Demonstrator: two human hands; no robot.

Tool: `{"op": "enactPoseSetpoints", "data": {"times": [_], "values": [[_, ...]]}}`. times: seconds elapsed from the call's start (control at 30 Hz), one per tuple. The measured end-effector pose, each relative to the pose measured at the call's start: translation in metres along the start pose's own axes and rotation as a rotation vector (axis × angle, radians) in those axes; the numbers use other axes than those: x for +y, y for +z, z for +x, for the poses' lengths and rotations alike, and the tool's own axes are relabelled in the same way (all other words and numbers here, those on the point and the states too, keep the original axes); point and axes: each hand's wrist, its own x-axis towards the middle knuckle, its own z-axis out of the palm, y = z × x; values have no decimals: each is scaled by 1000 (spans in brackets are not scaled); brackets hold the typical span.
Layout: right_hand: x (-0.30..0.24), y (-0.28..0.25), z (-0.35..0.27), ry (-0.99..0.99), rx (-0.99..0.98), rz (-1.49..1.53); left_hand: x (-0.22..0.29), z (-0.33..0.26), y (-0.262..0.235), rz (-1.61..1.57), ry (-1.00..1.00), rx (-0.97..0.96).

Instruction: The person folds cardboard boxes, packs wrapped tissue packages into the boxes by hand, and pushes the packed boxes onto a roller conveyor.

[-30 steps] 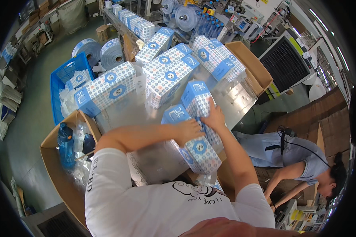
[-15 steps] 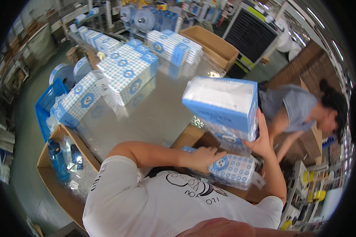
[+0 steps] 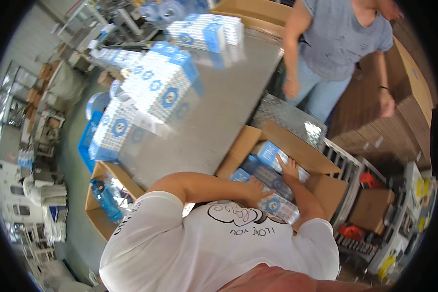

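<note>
Both hands flat, fingers spread, no closed grip: left hand (image 3: 254,189) presses down on a blue-and-white pack (image 3: 276,205) at the near side of the open cardboard box (image 3: 301,141); right hand (image 3: 289,169) rests palm-down on another pack (image 3: 270,152) deeper in the same box. Neither hand wraps around anything.

Head view only: box already holds several packs lying side by side, looks like a layer partly filled, with bare cardboard showing at the far right. More wrapped bundles of packs (image 3: 163,87) wait on the grey surface (image 3: 214,121), so packing seems far from finished. Another person (image 3: 336,44) stands beyond the box, hands empty. A second box with a blue bottle (image 3: 104,197) sits left of the wearer.
</note>
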Motion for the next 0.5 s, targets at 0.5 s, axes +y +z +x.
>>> {"op": "enactPoseSetpoints", "data": {"times": [0.5], "values": [[-299, -263, 190, -654, 2, 705, -340, -303, 7, -234, -1387, 1131]]}}
